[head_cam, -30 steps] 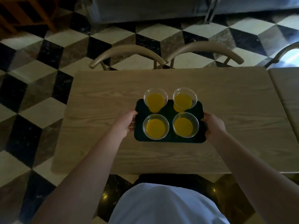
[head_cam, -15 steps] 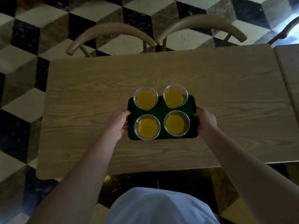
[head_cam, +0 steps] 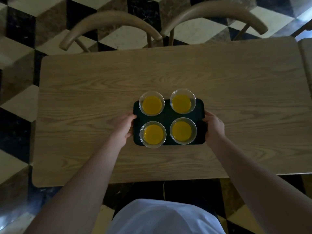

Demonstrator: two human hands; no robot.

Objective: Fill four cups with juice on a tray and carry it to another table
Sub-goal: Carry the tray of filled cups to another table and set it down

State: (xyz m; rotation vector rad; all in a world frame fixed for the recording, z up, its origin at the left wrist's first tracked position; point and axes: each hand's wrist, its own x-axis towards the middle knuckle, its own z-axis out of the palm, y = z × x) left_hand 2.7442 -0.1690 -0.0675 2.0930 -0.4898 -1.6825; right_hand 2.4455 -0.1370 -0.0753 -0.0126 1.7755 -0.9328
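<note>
Four juice-filled cups done; my left hand and right hand clasp the tray over the wooden table, release pending.

A dark tray sits over a wooden worktop, carrying four clear cups of orange juice. The left hand grips its left edge, the right hand its right edge. Two chair backs stand beyond.

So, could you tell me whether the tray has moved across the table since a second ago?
No, not noticeably: the tray stays about midway along the table, equally near its front edge; only the camera shifted.
</note>
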